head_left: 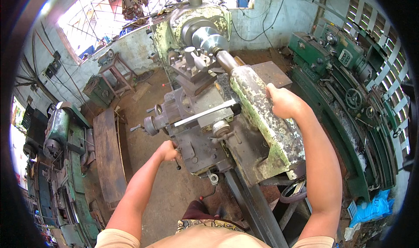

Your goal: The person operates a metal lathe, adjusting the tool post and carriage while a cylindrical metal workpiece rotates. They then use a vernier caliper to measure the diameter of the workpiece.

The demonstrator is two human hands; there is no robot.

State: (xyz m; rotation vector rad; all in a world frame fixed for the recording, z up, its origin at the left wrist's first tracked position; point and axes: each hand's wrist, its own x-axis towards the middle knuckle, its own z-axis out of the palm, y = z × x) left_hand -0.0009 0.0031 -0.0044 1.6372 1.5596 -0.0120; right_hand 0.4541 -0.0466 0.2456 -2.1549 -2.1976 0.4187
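Observation:
A large lathe with worn, peeling paint stands in front of me. My left hand (167,151) is closed around a control handle at the left side of the carriage (194,154); a short lever with a black knob (178,165) sticks out below it. My right hand (284,101) lies curled against the top of the tailstock (257,88), and what its fingers grip is hidden. Farther off, a shiny stepped metal workpiece (212,42) sits between the headstock (196,18) and the tailstock quill (227,60). The tool post (192,69) stands just left of it.
The lathe's bed rails (253,208) run toward me, beside the tailstock handwheel (293,192). Green machines (325,60) line the right, with a blue bag (371,208) near them. Another lathe (65,130) and a wooden board (106,152) are at left.

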